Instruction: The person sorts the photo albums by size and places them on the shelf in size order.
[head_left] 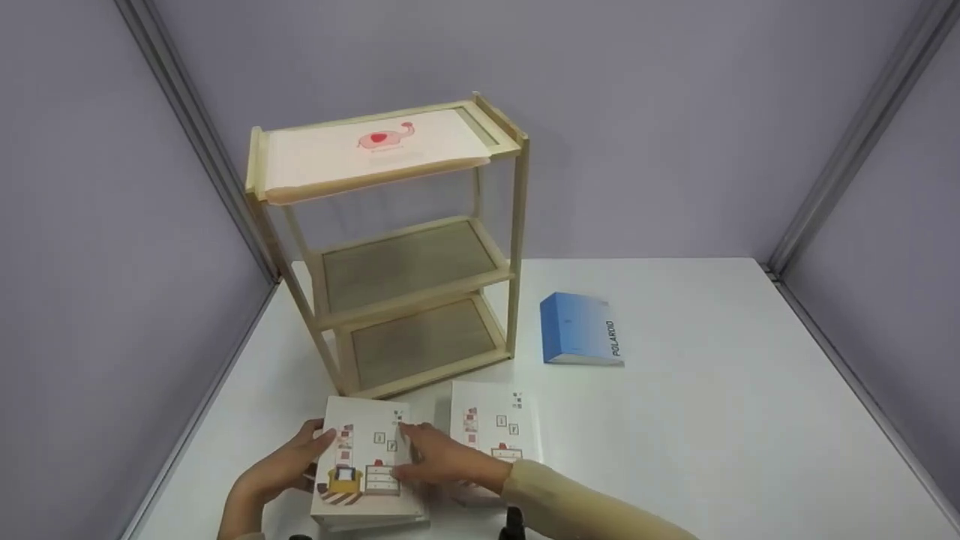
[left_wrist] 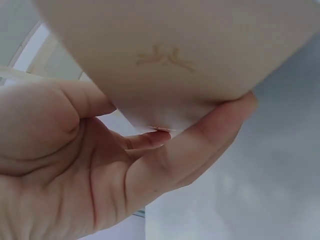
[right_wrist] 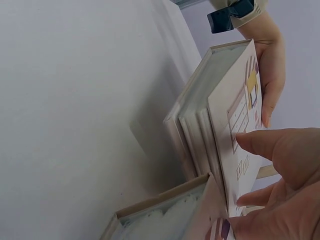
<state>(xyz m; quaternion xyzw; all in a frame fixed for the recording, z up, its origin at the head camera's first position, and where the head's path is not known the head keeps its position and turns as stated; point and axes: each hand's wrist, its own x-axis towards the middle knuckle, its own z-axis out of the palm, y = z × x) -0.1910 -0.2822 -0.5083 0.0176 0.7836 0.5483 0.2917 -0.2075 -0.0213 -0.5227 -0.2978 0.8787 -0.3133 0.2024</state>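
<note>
My left hand (head_left: 285, 465) grips a white photo album (head_left: 356, 442) by its left side, thumb on the cover and fingers underneath. Its cover carries drawings of a yellow armchair and a chest of drawers. In the left wrist view the spine side of the album (left_wrist: 165, 60) sits between thumb and fingers. The album is tilted up off the table in the right wrist view, its page edges showing. My right hand (head_left: 442, 457) touches the cover with outstretched thumb and fingertips. Beside it, partly hidden by my right arm, lies a second album (head_left: 487, 412) with matching drawings.
A wooden three-tier shelf (head_left: 412, 300) stands just behind the albums. On its top tier lies a white item with a pink elephant (head_left: 322, 161). A blue POLAROID album (head_left: 581, 330) lies to the right on the white table (head_left: 712, 405). Grey walls enclose the table.
</note>
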